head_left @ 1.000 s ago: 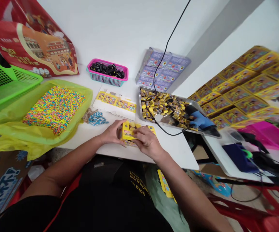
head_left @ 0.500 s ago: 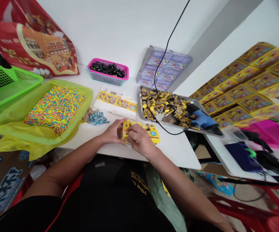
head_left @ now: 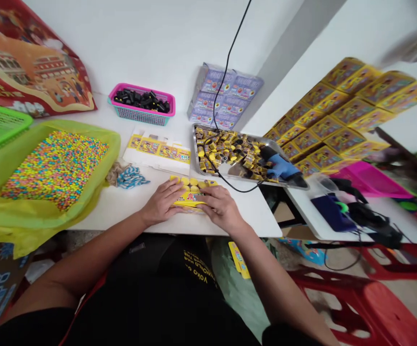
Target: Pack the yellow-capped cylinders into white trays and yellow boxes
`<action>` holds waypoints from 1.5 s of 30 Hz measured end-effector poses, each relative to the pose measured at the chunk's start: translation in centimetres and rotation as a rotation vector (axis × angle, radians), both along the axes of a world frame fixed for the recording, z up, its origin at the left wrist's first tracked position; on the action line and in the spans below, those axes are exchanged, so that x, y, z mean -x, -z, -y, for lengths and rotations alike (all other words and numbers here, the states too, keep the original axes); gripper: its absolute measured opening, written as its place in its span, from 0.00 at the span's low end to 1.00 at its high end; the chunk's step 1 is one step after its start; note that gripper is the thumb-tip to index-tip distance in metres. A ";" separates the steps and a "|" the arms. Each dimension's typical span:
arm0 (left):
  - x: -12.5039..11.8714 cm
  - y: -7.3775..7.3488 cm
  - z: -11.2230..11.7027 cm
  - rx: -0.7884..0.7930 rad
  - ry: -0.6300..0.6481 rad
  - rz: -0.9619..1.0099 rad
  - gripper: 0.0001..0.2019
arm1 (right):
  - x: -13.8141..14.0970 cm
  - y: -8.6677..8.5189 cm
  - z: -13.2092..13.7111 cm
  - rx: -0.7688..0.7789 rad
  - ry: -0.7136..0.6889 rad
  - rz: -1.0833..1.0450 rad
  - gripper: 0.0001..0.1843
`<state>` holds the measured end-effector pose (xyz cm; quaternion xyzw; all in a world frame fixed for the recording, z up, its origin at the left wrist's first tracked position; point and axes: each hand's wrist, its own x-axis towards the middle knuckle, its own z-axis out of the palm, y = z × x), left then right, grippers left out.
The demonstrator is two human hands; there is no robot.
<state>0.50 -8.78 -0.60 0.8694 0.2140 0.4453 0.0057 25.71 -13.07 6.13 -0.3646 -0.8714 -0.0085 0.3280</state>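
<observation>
Basically, L hand [head_left: 163,202] & R hand [head_left: 222,208], fingers [head_left: 175,191] spread, rest on yellow blister card [head_left: 190,196], prob. pressing it down.

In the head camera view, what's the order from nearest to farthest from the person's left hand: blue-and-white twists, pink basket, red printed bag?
1. Blue-and-white twists, on the table beside the left hand.
2. Pink basket, farther back by the wall.
3. Red printed bag, far left against the wall.

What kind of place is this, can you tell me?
It looks like a small workspace for packing by hand, perhaps sweets or toys, though I cannot be sure. A metal tray holds many small yellow pieces, colourful beads fill a plastic bag, and yellow boxes stand stacked nearby.
</observation>
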 end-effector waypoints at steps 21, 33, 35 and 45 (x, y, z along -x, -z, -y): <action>-0.5 -0.4 0.5 0.128 0.001 0.074 0.42 | -1.8 2.0 1.9 0.131 0.060 -0.305 0.13; -0.8 -1.7 1.0 0.057 -0.141 0.091 0.27 | -1.8 2.4 1.4 0.084 0.054 -0.269 0.13; -0.7 -1.4 1.1 0.053 -0.124 0.121 0.28 | -1.9 2.5 1.4 0.067 0.041 -0.275 0.13; -0.8 -1.6 0.5 0.108 -0.111 0.132 0.32 | -1.8 2.3 1.1 0.096 0.061 -0.331 0.12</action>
